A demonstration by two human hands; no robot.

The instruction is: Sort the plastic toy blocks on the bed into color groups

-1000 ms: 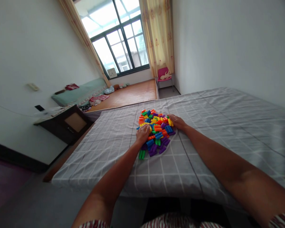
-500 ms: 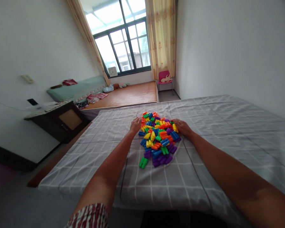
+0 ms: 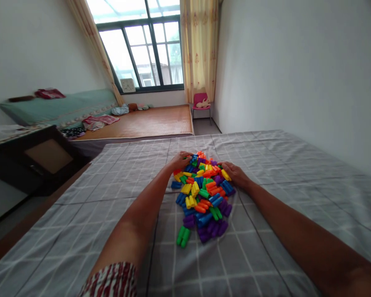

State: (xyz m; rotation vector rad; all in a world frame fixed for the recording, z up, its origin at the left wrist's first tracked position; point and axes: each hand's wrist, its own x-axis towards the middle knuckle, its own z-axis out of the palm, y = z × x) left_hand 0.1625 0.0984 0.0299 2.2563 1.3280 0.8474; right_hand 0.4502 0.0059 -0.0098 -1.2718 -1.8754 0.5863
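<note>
Two hands point(image 3: 208, 167), fingers curved, cupping the far sides of colourful pieces point(image 3: 204, 192)

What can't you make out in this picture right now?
All in the head view:
Underside of the block pile: hidden by pieces on top.
Grip of the left hand and right hand: fingertips too small, partly hidden.
Time on the clock: too small.
Cabinet: cut off by left edge.

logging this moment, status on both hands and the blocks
Left hand at pile's far left edge; right hand at its right. Colorful blocks heaped between.
</note>
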